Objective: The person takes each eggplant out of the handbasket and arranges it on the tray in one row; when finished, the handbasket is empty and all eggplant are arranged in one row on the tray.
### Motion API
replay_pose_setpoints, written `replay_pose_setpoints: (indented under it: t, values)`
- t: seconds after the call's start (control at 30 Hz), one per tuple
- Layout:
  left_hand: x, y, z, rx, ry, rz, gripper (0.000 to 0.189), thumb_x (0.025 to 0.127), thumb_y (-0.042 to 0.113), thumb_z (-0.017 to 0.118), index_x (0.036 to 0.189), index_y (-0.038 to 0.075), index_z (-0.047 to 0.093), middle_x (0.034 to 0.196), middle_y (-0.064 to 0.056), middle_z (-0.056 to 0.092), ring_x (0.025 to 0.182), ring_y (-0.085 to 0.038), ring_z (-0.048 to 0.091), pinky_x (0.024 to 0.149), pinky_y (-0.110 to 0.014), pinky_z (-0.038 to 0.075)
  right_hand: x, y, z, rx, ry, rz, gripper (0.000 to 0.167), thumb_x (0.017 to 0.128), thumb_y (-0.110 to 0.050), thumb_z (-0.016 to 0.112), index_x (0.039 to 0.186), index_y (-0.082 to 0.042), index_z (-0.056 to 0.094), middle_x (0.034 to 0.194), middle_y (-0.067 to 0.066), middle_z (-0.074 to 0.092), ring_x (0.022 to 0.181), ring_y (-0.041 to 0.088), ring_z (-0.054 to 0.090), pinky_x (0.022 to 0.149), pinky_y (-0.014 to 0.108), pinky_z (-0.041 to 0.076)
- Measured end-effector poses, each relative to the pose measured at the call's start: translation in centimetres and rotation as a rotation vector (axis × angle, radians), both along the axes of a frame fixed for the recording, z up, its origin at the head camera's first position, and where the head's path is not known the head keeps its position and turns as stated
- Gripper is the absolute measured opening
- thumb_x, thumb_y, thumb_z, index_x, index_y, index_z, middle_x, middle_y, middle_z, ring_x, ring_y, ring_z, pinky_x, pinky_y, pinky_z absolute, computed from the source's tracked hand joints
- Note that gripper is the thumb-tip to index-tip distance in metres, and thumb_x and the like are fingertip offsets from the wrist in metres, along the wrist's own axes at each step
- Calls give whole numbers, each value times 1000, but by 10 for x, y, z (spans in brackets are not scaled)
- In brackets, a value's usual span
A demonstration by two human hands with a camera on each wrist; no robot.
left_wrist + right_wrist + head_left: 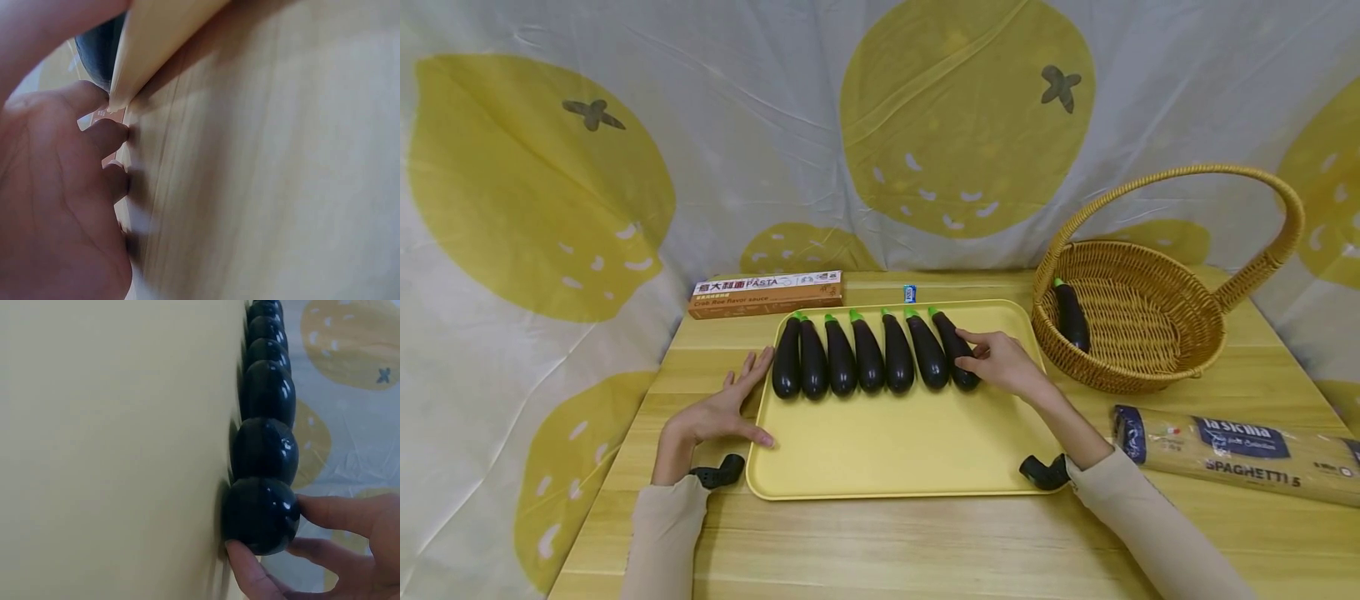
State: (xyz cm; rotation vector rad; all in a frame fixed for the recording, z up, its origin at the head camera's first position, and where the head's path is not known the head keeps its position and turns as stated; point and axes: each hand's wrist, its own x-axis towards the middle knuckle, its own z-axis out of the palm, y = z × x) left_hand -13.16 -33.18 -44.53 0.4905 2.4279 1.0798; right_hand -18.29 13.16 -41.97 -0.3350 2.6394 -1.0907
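Several dark purple eggplants with green stems lie side by side in a row on a yellow tray. At the right end of that row, my right hand grips the last eggplant between thumb and fingers. The right wrist view shows this eggplant from its rounded end, with the thumb against its lower side. My left hand has its fingers spread at the tray's left edge. In the left wrist view, those fingertips rest by the rim, near the wooden table.
A wicker basket with a tall handle stands at the right, holding one eggplant. In front of it lies a spaghetti packet. Behind the tray are a pasta box and a small blue sachet. A lemon-print cloth hangs behind.
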Motion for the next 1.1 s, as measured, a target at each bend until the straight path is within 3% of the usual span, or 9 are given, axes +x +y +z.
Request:
replay_pose_setpoints:
  t: [0.23, 0.43, 0.6, 0.7, 0.8, 0.93, 1.03, 1.1]
  values:
    - [1, 0, 0, 3, -8, 9, 141, 72, 25, 95, 167, 12, -7, 171, -22, -20, 155, -46, -28, 119, -73, -20, 2, -1, 0, -5, -3, 2, 58, 98, -23, 69, 151, -8, 53, 106, 18, 71, 90, 25, 66, 68, 26, 47]
    - [0, 1, -1, -1, -11, 15, 141, 73, 28, 95, 167, 11, -8, 171, -22, -21, 155, -45, -28, 119, -73, -19, 4, 3, 3, -15, -14, 10, 59, 101, -26, 66, 155, -10, 48, 122, 24, 70, 110, 35, 69, 79, 35, 56]
    - [0, 1, -2, -3, -13, 15, 141, 73, 29, 95, 167, 13, -8, 172, -20, -21, 156, -43, -28, 120, -72, -19, 10, 22, 21, -51, -11, 35, 61, 104, -30, 62, 160, -13, 41, 140, 26, 60, 125, 41, 61, 88, 46, 58]
    - [-1, 1, -1, -3, -6, 8, 140, 73, 28, 95, 167, 12, -8, 171, -21, -21, 155, -45, -29, 119, -73, -20, 15, 43, 36, -63, 48, 36, 60, 105, -33, 61, 159, -13, 43, 141, 23, 62, 125, 39, 62, 90, 49, 57]
    - [-1, 1, -1, -8, -10, 14, 140, 73, 28, 95, 167, 14, -8, 170, -22, -23, 154, -46, -29, 119, -73, -20, 19, 66, 49, -69, 99, -9, 56, 106, -35, 59, 156, -13, 48, 135, 19, 67, 120, 35, 64, 89, 43, 55]
    - [1, -1, 0, -12, -14, 20, 139, 73, 27, 95, 167, 15, -8, 170, -21, -24, 154, -46, -30, 119, -73, -20, 17, 99, 57, -80, 110, -102, 54, 106, -36, 59, 154, -14, 51, 129, 17, 68, 105, 19, 65, 74, 28, 53]
    - [0, 0, 0, -12, -9, 14, 139, 74, 27, 94, 167, 15, -8, 171, -21, -23, 154, -46, -29, 119, -74, -19, 15, 122, 57, -66, 97, -158, 57, 105, -39, 59, 156, -15, 49, 132, 19, 66, 109, 21, 64, 72, 27, 50]
    - [0, 1, -1, -13, -10, 10, 139, 74, 27, 94, 167, 15, -8, 171, -22, -23, 155, -46, -28, 119, -74, -19, 13, 134, 53, -54, 74, -179, 61, 106, -41, 58, 158, -13, 44, 137, 24, 62, 118, 32, 62, 81, 36, 52]
